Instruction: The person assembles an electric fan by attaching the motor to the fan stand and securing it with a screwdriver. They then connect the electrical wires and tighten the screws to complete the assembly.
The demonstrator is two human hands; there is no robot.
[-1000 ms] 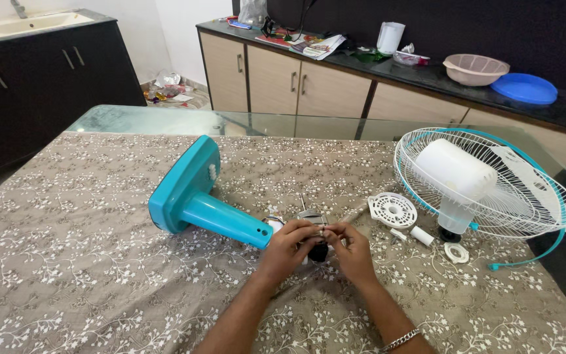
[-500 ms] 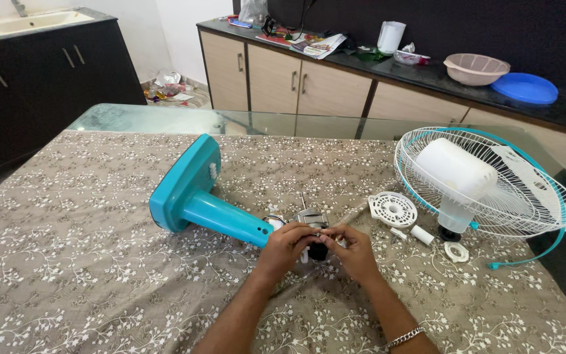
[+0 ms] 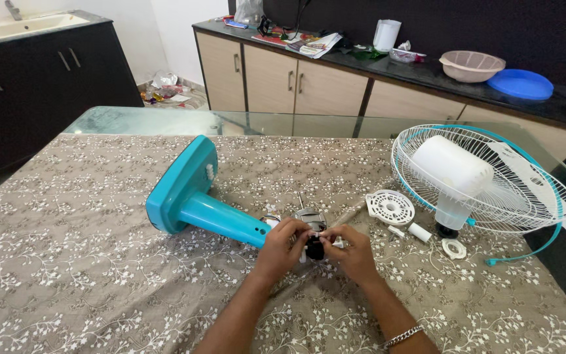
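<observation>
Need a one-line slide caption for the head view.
Both hands, left hand and right hand, pinch a small part at the motor on a teal fan stand lying on the tablecloth.

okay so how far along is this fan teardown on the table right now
Done: the white grille with its motor cover lies apart at right, with a round vented cap and small white pieces beside it. In hand: the left hand and right hand pinch the small motor part atop the teal stand. Left: that part remains at the stand.
</observation>
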